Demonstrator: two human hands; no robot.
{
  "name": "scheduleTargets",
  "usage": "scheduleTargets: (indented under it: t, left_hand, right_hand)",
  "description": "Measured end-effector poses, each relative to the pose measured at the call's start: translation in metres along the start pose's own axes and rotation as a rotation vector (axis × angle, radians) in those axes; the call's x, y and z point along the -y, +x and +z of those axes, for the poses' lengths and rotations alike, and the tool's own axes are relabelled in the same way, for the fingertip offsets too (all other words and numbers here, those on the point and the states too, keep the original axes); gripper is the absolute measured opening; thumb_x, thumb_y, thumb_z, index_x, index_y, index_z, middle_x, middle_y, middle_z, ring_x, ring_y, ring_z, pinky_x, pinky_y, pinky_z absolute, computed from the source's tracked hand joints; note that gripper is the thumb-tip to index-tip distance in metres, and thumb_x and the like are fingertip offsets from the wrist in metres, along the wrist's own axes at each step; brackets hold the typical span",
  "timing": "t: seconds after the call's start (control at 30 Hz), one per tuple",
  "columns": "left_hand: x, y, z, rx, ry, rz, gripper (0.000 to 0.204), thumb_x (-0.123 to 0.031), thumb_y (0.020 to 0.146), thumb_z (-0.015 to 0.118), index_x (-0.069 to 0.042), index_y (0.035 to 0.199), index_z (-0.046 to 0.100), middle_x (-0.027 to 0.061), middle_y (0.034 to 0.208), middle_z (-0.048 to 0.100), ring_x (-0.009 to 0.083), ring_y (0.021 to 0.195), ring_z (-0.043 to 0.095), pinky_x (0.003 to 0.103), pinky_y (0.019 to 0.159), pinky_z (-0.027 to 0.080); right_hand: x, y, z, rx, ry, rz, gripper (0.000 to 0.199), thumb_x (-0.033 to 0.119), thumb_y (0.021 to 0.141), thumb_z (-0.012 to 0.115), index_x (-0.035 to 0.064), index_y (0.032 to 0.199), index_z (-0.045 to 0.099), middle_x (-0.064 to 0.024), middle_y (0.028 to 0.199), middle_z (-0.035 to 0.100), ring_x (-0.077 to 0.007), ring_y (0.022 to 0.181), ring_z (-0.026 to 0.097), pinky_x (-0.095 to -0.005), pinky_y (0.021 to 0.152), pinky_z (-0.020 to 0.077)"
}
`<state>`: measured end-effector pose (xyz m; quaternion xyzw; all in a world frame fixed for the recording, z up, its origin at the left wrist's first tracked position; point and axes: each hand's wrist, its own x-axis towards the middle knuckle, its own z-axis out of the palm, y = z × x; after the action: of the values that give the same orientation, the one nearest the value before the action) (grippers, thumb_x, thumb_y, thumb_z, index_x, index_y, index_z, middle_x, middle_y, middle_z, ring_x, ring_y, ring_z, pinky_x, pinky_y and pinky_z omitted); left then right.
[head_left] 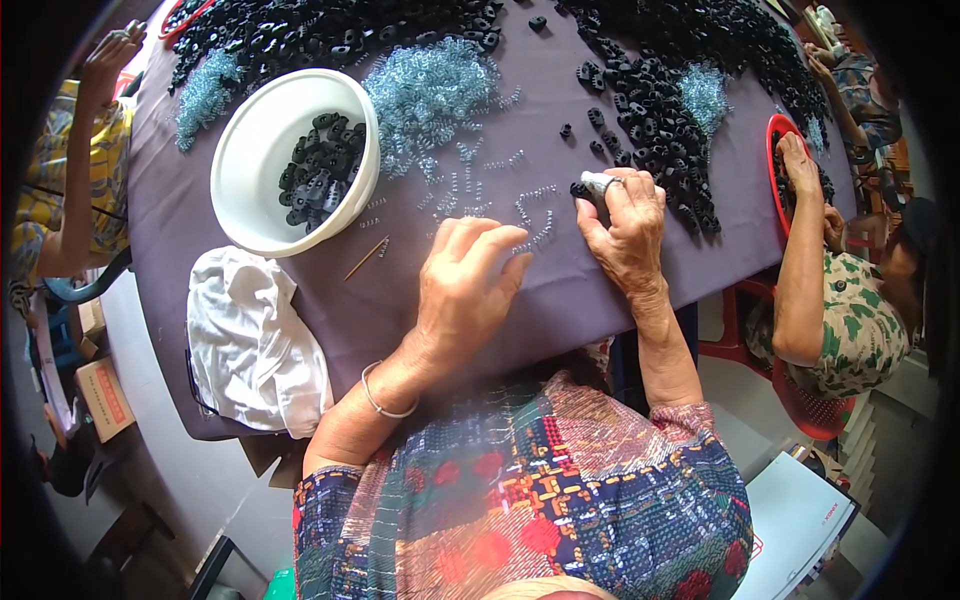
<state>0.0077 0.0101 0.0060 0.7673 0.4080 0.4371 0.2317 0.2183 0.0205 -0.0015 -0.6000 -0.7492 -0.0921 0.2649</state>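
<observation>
My left hand (468,290) is over the near middle of the table, fingers bent, thumb and index tips slightly apart. Those tips are beside a short row of small coil springs (545,232); I see nothing clearly held. My right hand (632,230), with a white wrapping on one fingertip and a ring, pinches a small black plastic part (580,190). Beyond my hands are a heap of silvery-blue springs (430,95) and loose black plastic parts (650,120). A white bowl (232,165) on the left contains several black parts.
A white cloth (250,335) lies at the table's near left edge, and a thin wooden stick (366,258) by the bowl. At right a co-worker's hand (798,165) reaches into a red basket (775,135). Another person's arm (80,190) is at left.
</observation>
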Motion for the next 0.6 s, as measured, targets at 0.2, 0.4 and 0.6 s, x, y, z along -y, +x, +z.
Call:
scheduleTargets:
  t: [0.2,0.4,0.6]
  left_hand:
    - [-0.001,0.002,-0.001,0.032,-0.258,-0.182,0.028,-0.001,0.072,0.075,-0.002,0.097,0.062,0.0110,0.088,0.063,0.0222,0.076,0.064,0.031,0.064,0.052]
    - [-0.004,0.000,-0.001,0.089,-0.788,-0.499,0.021,-0.005,0.082,0.071,0.001,0.100,0.062,0.0072,0.090,0.067,0.0114,0.078,0.063,0.025,0.070,0.052]
    - [0.002,0.002,-0.009,0.125,-1.128,-0.696,0.019,-0.005,0.088,0.064,0.003,0.105,0.060,0.0075,0.094,0.066,0.0135,0.085,0.065,0.026,0.073,0.053]
  right_hand:
    - [0.021,-0.001,-0.018,-0.041,0.274,-0.047,0.030,0.005,0.063,0.073,0.0057,0.091,0.063,-0.0076,0.092,0.060,-0.0247,0.085,0.057,-0.0369,0.078,0.0388]
    - [0.050,-0.010,-0.019,-0.102,0.446,-0.056,0.034,0.001,0.060,0.073,0.0024,0.093,0.064,-0.0098,0.094,0.061,-0.0261,0.084,0.057,-0.0369,0.076,0.0418]
    - [0.077,-0.023,-0.012,-0.158,0.414,-0.048,0.032,-0.005,0.067,0.070,-0.0046,0.099,0.064,-0.0148,0.099,0.060,-0.0296,0.088,0.059,-0.0358,0.076,0.0498]
